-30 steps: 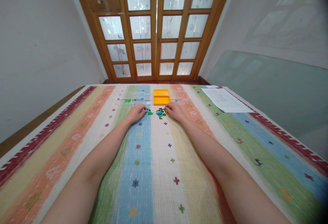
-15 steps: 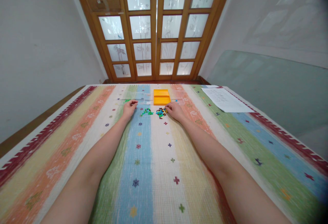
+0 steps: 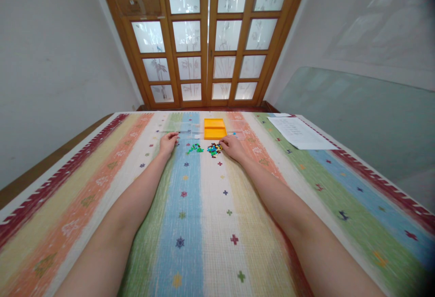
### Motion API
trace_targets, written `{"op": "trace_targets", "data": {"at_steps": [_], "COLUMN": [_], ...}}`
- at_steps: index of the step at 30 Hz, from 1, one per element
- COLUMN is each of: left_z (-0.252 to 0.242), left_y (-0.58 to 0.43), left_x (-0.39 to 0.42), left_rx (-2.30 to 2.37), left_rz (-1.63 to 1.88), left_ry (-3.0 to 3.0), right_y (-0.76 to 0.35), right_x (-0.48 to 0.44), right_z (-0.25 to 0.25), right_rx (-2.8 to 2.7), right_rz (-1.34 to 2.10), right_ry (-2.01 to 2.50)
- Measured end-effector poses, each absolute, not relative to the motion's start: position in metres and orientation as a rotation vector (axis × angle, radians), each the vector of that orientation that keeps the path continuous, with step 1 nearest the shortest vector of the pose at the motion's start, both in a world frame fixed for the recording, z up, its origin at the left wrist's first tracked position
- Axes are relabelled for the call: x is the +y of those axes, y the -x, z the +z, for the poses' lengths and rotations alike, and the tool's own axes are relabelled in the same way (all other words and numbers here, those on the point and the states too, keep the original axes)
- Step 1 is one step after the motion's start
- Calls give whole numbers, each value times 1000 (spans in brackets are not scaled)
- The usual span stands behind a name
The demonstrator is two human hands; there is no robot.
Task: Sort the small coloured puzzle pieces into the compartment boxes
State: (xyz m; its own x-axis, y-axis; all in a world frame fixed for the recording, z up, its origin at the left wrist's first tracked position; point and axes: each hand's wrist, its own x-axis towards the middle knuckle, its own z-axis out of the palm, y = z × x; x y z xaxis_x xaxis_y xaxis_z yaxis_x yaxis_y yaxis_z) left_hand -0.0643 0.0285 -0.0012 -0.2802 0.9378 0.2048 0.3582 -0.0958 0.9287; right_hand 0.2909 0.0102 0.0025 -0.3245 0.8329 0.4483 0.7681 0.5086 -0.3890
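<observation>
My left hand (image 3: 168, 143) is at the near edge of a clear plastic tray (image 3: 185, 129), its fingers curled together; what they hold, if anything, is too small to see. My right hand (image 3: 231, 146) touches the right side of a mixed pile of small coloured pieces (image 3: 214, 150), fingers bent and closed, their tips partly hidden. Between the hands, left of the mixed pile, lies a smaller group of green pieces (image 3: 195, 148). Behind the piles sits an open yellow box (image 3: 215, 133) with two sections.
White paper sheets (image 3: 299, 133) lie at the back right of the striped tablecloth (image 3: 217, 224). A small blue piece (image 3: 234, 133) is right of the yellow box, by another clear tray. Wooden glass doors stand beyond the table.
My left hand has shifted slightly left, and the green pieces seen beside its fingers before are now out of sight. My right hand has stayed at the mixed pile.
</observation>
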Motion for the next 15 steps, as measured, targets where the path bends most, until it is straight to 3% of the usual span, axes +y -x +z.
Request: {"op": "trace_targets", "data": {"at_steps": [4,9,15], "left_z": [2,10,14], "left_y": [76,84,85], "left_x": [23,22,21], "left_rx": [1837,1726,1724], "left_rz": [1119,767,700], "left_ry": [-1912,-2242,-2365], "right_y": [-291,-291,-291], "right_x": [10,11,12], "right_z": [3,2,1], "right_rx": [-2143,-2143,-2149], "right_rz": [138,134,145], "right_ry": [1295,1291,1291]}}
